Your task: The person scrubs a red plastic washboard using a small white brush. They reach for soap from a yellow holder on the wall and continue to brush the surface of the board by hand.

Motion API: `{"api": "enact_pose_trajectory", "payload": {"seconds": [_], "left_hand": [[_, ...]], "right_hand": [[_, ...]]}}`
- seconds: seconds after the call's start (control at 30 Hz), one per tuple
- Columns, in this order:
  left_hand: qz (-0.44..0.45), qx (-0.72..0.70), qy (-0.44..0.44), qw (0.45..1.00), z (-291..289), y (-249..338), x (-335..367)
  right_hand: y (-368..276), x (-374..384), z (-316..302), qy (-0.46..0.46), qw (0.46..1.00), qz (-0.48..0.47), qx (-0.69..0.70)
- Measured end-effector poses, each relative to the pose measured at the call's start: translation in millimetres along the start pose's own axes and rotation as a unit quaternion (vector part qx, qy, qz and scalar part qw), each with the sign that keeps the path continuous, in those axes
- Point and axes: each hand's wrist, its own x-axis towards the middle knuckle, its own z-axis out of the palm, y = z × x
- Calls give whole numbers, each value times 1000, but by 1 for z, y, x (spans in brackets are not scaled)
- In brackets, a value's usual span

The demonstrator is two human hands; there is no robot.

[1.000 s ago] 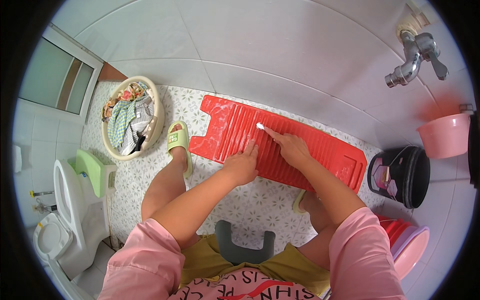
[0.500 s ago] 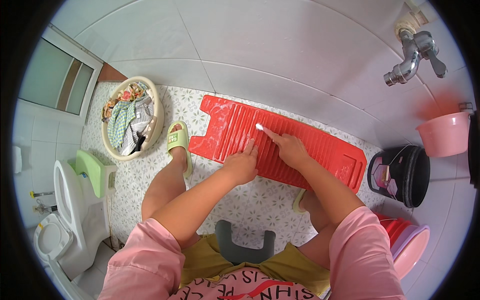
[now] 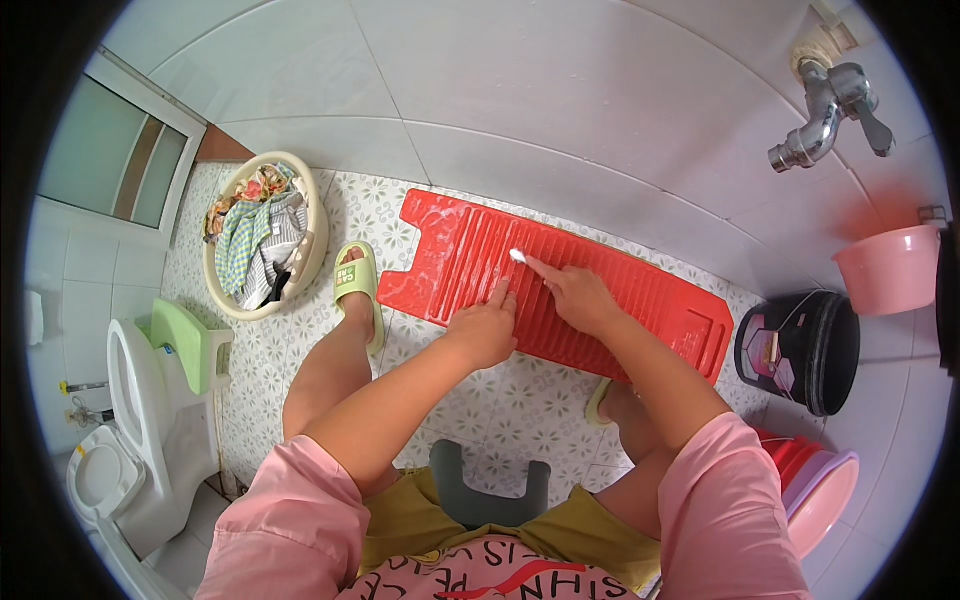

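Observation:
A red ribbed washboard [image 3: 470, 262] lies flat on the floor before me, wet and shiny at its left end. My right hand [image 3: 580, 298] is closed over it, index finger stretched forward along a small white-tipped tool [image 3: 517, 255]. The white tip touches the ridges; whatever handle it has is hidden under the hand. My left hand [image 3: 484, 333] rests at the board's near edge, its forefinger laid on the ridges and nothing visible in it.
Far left stands a cream basket [image 3: 318, 240] of clothes. A toilet [image 3: 150, 440] and a green stool [image 3: 185, 340] are at left. At right are a black bucket [image 3: 835, 350], a hanging pink bucket [image 3: 890, 270], stacked basins [image 3: 825, 500] and a wall tap [image 3: 825, 115].
The white tip and my right forefinger have shifted very slightly along the ridges, away and to the left. My left hand has stayed in place.

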Motion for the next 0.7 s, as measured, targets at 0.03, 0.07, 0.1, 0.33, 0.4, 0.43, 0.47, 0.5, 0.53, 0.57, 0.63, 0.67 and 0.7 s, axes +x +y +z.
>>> {"api": "enact_pose_trajectory", "payload": {"seconds": [0.03, 0.07, 0.1, 0.33, 0.4, 0.43, 0.47, 0.5, 0.53, 0.57, 0.63, 0.67, 0.7], "left_hand": [[-2, 0, -2, 1000, 0, 0, 0], [-3, 0, -3, 1000, 0, 0, 0], [-3, -1, -3, 1000, 0, 0, 0], [-5, 6, 3, 1000, 1, 0, 1], [-4, 5, 1, 1000, 1, 0, 1], [-4, 7, 0, 1000, 1, 0, 2], [-6, 9, -1, 1000, 2, -1, 1], [-7, 10, -2, 1000, 2, -1, 0], [-8, 8, -3, 1000, 2, -2, 0], [-7, 4, -3, 1000, 2, -2, 0], [-7, 4, -3, 1000, 1, -2, -1], [-7, 6, -4, 1000, 0, 0, -1], [-5, 6, -5, 1000, -1, 1, -1]], "right_hand": [[-1, -1, 1, 0, 1000, 0, 0], [-1, -3, 1, -18, 1000, -1, 13], [-1, -4, 1, -36, 999, -2, 26], [-6, 1, -7, 28, 999, 33, 18], [-6, -1, -4, 30, 998, 47, -2], [-6, -3, -3, 30, 998, 47, -2], [-8, -7, -3, 4, 999, 35, -5], [-9, -9, -3, -21, 999, 22, -7], [-8, -10, -2, -22, 1000, 22, -5], [-7, -12, -2, -34, 999, 9, -9], [-6, -12, -2, -47, 999, -2, -13], [-6, -10, -2, -15, 1000, 9, -15], [-5, -9, -2, 17, 1000, 21, -16]]}}
